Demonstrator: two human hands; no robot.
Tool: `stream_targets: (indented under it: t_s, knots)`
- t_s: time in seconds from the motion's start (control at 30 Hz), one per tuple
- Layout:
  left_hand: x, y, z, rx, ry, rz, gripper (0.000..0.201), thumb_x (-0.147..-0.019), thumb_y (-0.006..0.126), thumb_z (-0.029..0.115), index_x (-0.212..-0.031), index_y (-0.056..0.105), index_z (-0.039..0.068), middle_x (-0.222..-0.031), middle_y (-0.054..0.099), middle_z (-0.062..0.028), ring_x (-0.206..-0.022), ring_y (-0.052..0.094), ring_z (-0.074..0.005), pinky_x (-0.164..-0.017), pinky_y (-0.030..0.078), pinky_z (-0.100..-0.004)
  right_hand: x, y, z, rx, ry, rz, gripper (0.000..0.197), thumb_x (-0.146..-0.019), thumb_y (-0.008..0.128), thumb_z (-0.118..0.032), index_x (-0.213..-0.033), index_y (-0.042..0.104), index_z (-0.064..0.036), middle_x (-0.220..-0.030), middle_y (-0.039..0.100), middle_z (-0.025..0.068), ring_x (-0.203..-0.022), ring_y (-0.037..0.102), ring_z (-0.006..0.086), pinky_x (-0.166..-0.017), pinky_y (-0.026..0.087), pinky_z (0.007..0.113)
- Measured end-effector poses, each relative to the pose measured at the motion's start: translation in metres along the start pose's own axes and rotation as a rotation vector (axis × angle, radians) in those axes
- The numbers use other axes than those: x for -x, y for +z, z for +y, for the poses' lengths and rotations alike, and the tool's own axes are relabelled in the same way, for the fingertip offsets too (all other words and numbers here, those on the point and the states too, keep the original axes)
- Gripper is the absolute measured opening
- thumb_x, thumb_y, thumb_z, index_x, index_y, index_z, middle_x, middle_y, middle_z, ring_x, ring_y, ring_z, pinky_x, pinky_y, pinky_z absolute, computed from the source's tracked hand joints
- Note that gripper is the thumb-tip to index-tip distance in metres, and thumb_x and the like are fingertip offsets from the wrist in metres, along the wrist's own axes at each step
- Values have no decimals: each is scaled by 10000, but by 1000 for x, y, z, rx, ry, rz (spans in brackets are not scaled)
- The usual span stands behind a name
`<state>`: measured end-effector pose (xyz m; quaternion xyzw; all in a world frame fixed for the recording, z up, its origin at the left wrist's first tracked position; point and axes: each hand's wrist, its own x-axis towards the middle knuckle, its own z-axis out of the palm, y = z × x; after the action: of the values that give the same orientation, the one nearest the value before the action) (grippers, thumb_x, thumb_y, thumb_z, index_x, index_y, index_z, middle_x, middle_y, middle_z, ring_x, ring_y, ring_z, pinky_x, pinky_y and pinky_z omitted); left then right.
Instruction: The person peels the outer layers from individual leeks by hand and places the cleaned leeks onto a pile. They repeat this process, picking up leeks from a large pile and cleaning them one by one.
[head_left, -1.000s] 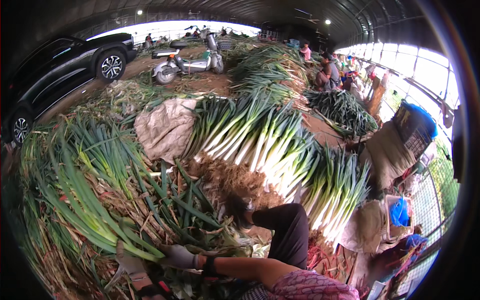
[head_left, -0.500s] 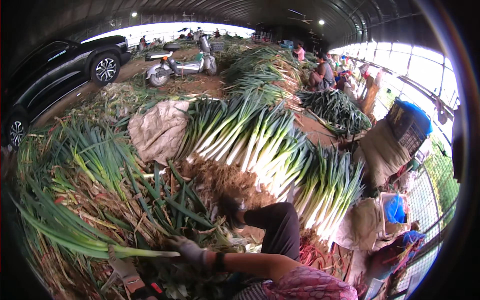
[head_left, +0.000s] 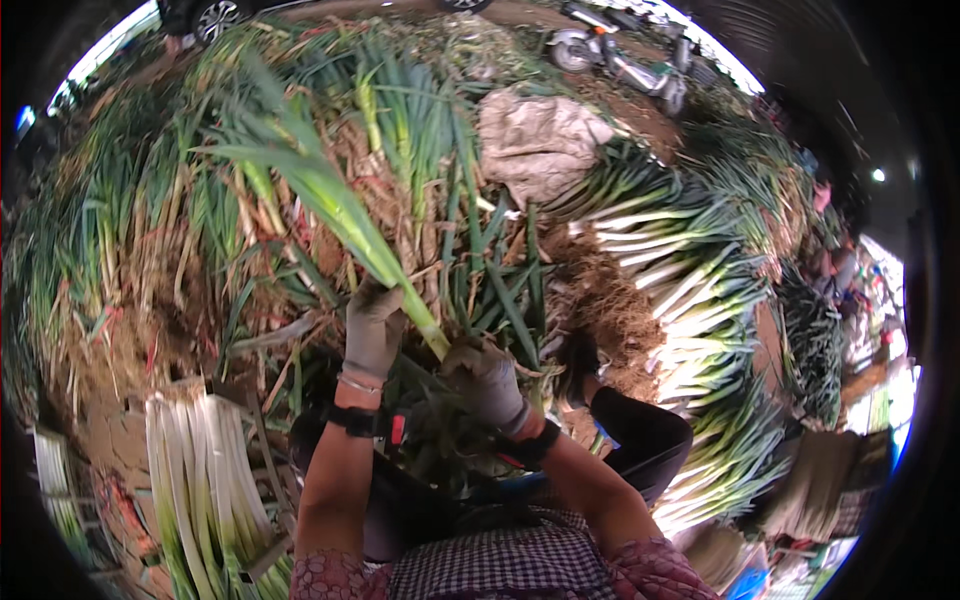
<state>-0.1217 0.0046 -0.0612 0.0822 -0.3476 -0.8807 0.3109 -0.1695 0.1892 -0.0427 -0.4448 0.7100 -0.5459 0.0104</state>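
A single leek [head_left: 350,222] slants across in front of me, its green leaves pointing up and left and its pale stem down toward the middle. My left hand [head_left: 375,325], in a grey work glove, is closed around the stem just below the leaves. My right hand [head_left: 484,380], gloved alike, is closed at the pale lower end, hiding its tip. Untrimmed leeks [head_left: 150,230] with dry outer leaves lie heaped beyond my hands and to the left. On the right, cleaned leeks [head_left: 690,300] lie in a long row, white stems toward a mass of brown roots [head_left: 615,310].
A bundle of white-stemmed leeks [head_left: 200,480] lies at the lower left beside a metal frame. A pale sack [head_left: 535,145] covers part of the heap. Farther off are a scooter [head_left: 630,65], a vehicle wheel [head_left: 218,18] and a seated person [head_left: 838,270] at the right.
The view has turned left and down. The leek, lying nearly level before, now points up and left. My left hand has come up onto its stem; my right hand is at its lower end.
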Motion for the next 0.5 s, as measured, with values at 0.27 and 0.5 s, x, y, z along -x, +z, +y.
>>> stream_targets:
  t_s: [0.27,0.5]
  knots:
    - [15,19,12,-173,-11,30,322,-816,606,-25,-1130,538,-4,-1003,616,-69,-912,615,-187,-837,498,-340,-39,28,-3,151,-40,27,472,-693,760,-110,-1094,535,-4,-895,617,128,-810,611,286,-718,491,359]
    - [12,21,22,-67,26,51,380,-790,618,-61,-1157,527,-34,-1018,623,-78,-921,611,-192,-819,498,-317,-66,42,4,-605,343,-45,214,-757,679,52,-883,533,-40,-789,533,-29,-708,473,55,-639,416,201]
